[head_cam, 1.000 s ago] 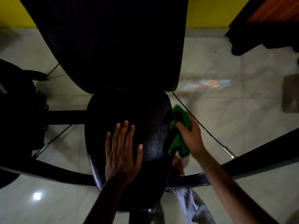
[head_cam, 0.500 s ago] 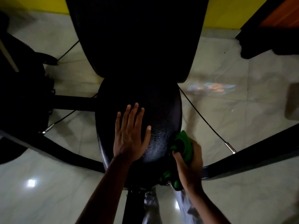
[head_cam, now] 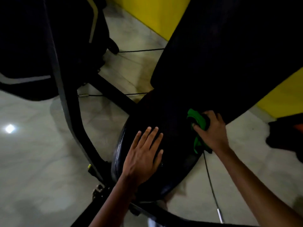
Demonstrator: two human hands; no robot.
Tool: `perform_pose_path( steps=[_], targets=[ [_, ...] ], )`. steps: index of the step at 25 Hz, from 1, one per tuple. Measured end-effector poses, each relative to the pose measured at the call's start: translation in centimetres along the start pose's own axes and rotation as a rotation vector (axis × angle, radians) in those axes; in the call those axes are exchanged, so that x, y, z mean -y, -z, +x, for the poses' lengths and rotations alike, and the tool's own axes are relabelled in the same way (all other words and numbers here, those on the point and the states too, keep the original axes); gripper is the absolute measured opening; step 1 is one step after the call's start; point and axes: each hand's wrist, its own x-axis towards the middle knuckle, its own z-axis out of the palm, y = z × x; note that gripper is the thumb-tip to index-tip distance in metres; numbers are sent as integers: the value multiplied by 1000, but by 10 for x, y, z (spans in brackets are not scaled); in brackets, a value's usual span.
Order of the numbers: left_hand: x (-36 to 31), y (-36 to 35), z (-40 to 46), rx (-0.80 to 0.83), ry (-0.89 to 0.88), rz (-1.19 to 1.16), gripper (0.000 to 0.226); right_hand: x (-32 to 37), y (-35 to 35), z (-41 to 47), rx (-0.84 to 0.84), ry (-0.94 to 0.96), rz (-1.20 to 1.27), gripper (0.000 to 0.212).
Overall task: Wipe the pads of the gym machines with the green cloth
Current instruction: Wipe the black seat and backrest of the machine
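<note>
A black seat pad [head_cam: 172,122] of a gym machine fills the middle of the head view, with the black back pad [head_cam: 229,54] rising behind it at the upper right. My left hand [head_cam: 144,153] lies flat on the seat pad with fingers spread. My right hand [head_cam: 211,131] grips the bunched green cloth [head_cam: 197,122] and presses it against the seat pad's far right side, close under the back pad. A tail of the cloth hangs below my hand.
Black frame bars [head_cam: 68,112] curve down at the left and run under the seat. Thin cables [head_cam: 211,185] stretch over the pale tiled floor [head_cam: 32,161]. A yellow wall [head_cam: 155,15] stands behind. Another dark machine [head_cam: 24,46] is at the upper left.
The view has swung left and tilted. My right hand with the cloth moved from the seat pad's near right edge up to its far side by the back pad. My left hand stayed flat.
</note>
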Motion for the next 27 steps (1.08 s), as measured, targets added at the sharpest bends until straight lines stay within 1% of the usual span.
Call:
perform_pose_path(
  steps=[2, 5, 8, 11, 12, 14, 16, 17, 18, 19, 21, 23, 25, 27],
  targets=[
    [-1, 0, 0, -12, -6, 9, 51, 5, -3, 42, 60, 69, -78, 47],
    [-2, 1, 0, -25, -3, -9, 50, 35, -24, 87, 162, 189, -82, 48],
    [-2, -1, 0, -48, 6, -14, 49, 70, -47, 116, 185, 248, -139, 53],
    [-1, -3, -1, -64, 3, -12, 49, 95, -55, 123, 221, 310, -240, 55],
    [-1, -4, -2, -67, 4, -8, 49, 101, -56, 121, 234, 360, -266, 54],
    [-2, -5, -1, -85, 6, 3, 49, 110, -57, 113, 265, 534, -288, 52],
    [-2, -4, 0, -93, 9, 14, 49, 113, -57, 110, 330, 712, -315, 50],
    [-3, -4, -2, -88, 11, 16, 49, 113, -57, 112, 365, 763, -347, 51],
    [-3, -5, -2, -96, 8, 21, 48, 113, -56, 118, 378, 770, -374, 51],
    [-2, -7, -2, -107, 3, 27, 48, 113, -57, 125, 372, 728, -391, 52],
    [-2, -8, -2, -113, 2, 29, 48, 116, -64, 138, 346, 556, -432, 54],
    [-1, -9, -2, -125, 17, 28, 49, 134, -73, 145, 335, 500, -544, 55],
    [0, -9, -2, -122, 19, 0, 48, 152, -78, 144, 385, 560, -595, 51],
    [3, -12, -5, -119, 24, 7, 47, 168, -83, 135, 523, 714, -566, 48]
  ],
)
